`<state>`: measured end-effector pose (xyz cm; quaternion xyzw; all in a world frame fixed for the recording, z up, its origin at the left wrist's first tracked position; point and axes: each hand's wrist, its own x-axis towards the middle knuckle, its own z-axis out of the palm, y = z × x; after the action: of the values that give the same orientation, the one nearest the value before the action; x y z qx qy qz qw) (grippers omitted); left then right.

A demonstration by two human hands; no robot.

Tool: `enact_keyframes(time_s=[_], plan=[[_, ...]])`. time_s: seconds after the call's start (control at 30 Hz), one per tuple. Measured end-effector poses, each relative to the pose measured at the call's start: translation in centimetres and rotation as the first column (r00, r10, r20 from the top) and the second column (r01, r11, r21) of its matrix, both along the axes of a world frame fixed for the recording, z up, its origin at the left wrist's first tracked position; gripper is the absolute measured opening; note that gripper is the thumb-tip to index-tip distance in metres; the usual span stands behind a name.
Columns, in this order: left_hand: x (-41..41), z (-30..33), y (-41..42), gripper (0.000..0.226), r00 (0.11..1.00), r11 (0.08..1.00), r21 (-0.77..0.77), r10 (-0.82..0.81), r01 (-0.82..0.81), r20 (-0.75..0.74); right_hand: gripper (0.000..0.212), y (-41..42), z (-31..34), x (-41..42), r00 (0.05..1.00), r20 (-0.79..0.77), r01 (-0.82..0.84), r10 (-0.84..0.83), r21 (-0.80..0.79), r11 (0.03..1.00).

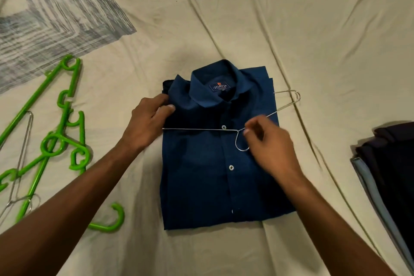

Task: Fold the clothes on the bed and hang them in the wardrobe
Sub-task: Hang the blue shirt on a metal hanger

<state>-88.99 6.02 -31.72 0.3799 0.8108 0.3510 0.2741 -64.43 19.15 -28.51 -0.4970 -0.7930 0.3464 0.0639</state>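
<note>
Where shirt (pixel 215 163) ends, bare sheet (pixel 246 18).

A home bedroom. The whole view is a bed under a creased cream bedsheet (pixel 235 18), the landmark here. A grey-and-white patterned cloth (pixel 49 15) lies on its far left corner. Green plastic hangers (pixel 65 132) and a wire hanger (pixel 22 152) are scattered along its left edge. Folded dark clothes (pixel 389 163) are stacked at its right edge.
</note>
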Motion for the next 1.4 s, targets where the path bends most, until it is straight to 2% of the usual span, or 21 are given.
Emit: enact_keyframes(time_s=[0.1, 0.17, 0.27, 0.4, 0.43, 0.53, 0.63, 0.8, 0.97, 1.03, 1.07, 1.13, 1.2, 1.23, 1.27, 1.3, 1.33, 1.37, 1.4], plan=[[1.0, 1.0, 1.3, 0.061, 0.998, 0.995, -0.095, 0.046, -0.043, 0.031, 0.034, -3.1, -1.3, 0.3, 0.917, 0.333, -0.265, 0.218, 0.103, 0.959], [1.0, 1.2, 3.1, 0.064, 0.988, 0.986, -0.125, 0.122, -0.109, 0.098, 0.037, -3.6, -1.7, -0.3, 0.878, 0.423, -0.331, 0.225, 0.196, 0.923], [0.1, 1.2, 5.8, 0.042, 0.980, 0.986, -0.145, 0.109, -0.085, 0.167, 0.025, -3.6, -1.7, -1.1, 0.871, 0.421, -0.385, 0.254, 0.263, 0.885], [-0.7, 1.1, 7.5, 0.012, 0.941, 0.989, -0.005, 0.144, -0.149, 0.306, 0.017, -4.1, -0.6, -0.3, 0.827, 0.455, -0.482, 0.330, 0.271, 0.833], [-0.8, 1.0, 7.5, 0.012, 0.929, 0.983, 0.017, 0.168, -0.183, 0.329, 0.013, -4.5, -0.1, 0.3, 0.814, 0.463, -0.512, 0.351, 0.288, 0.809], [-1.1, 0.5, 7.2, 0.019, 0.897, 0.967, 0.050, 0.210, -0.248, 0.388, 0.029, -6.7, 0.6, 2.8, 0.801, 0.459, -0.544, 0.383, 0.293, 0.786], [-1.3, -0.3, 6.8, 0.019, 0.863, 0.953, 0.052, 0.246, -0.298, 0.442, 0.031, -10.3, 0.5, 5.2, 0.768, 0.425, -0.612, 0.479, 0.264, 0.746], [-1.2, -0.9, 7.1, 0.015, 0.849, 0.939, 0.008, 0.307, -0.344, 0.430, 0.026, -15.6, -0.7, 8.4, 0.677, 0.422, -0.720, 0.603, 0.209, 0.662], [-1.3, -1.3, 7.5, 0.016, 0.844, 0.923, -0.026, 0.363, -0.384, 0.395, 0.034, -19.5, -1.7, 10.6, 0.660, 0.434, -0.725, 0.614, 0.153, 0.671], [-1.4, -1.5, 7.4, 0.007, 0.886, 0.928, -0.053, 0.367, -0.368, 0.283, 0.036, -20.9, -2.0, 11.4, 0.662, 0.446, -0.717, 0.602, 0.145, 0.682], [-1.2, -1.4, 7.2, 0.010, 0.911, 0.928, -0.063, 0.373, -0.368, 0.174, 0.035, -21.6, -2.1, 11.7, 0.674, 0.445, -0.706, 0.589, 0.155, 0.691], [0.1, -0.8, 6.5, 0.030, 0.918, 0.927, -0.001, 0.372, -0.376, -0.137, 0.033, -22.3, -2.4, 12.3, 0.711, 0.435, -0.670, 0.552, 0.182, 0.720], [2.9, 0.3, 5.1, 0.047, 0.863, 0.960, 0.150, 0.278, -0.236, -0.423, 0.035, -22.7, -2.6, 12.6, 0.748, 0.425, -0.627, 0.510, 0.203, 0.752], [4.7, 0.4, 4.0, 0.053, 0.841, 0.981, 0.183, 0.153, -0.065, -0.520, 0.038, -22.8, -2.6, 12.7, 0.759, 0.425, -0.610, 0.494, 0.197, 0.768], [6.6, 0.1, 2.8, 0.058, 0.795, 0.975, 0.158, -0.027, 0.154, -0.606, 0.041, -22.8, -2.8, 12.8, 0.767, 0.424, -0.595, 0.481, 0.191, 0.781], [8.2, -0.6, 1.6, 0.063, 0.695, 0.927, 0.061, -0.233, 0.370, -0.680, 0.042, -22.9, -3.0, 12.9, 0.775, 0.424, -0.584, 0.468, 0.199, 0.787], [9.5, -1.5, 0.5, 0.067, 0.546, 0.840, -0.075, -0.414, 0.538, -0.728, 0.038, -23.1, -3.2, 13.1, 0.787, 0.422, -0.572, 0.450, 0.224, 0.789], [10.0, -2.7, -0.3, 0.070, 0.394, 0.741, -0.209, -0.547, 0.638, -0.738, 0.032, -23.3, -3.5, 13.3, 0.797, 0.417, -0.563, 0.438, 0.247, 0.789], [10.0, -3.7, -0.7, 0.072, 0.298, 0.676, -0.302, -0.620, 0.673, -0.725, 0.031, -23.5, -3.7, 13.6, 0.805, 0.415, -0.551, 0.425, 0.255, 0.795]])
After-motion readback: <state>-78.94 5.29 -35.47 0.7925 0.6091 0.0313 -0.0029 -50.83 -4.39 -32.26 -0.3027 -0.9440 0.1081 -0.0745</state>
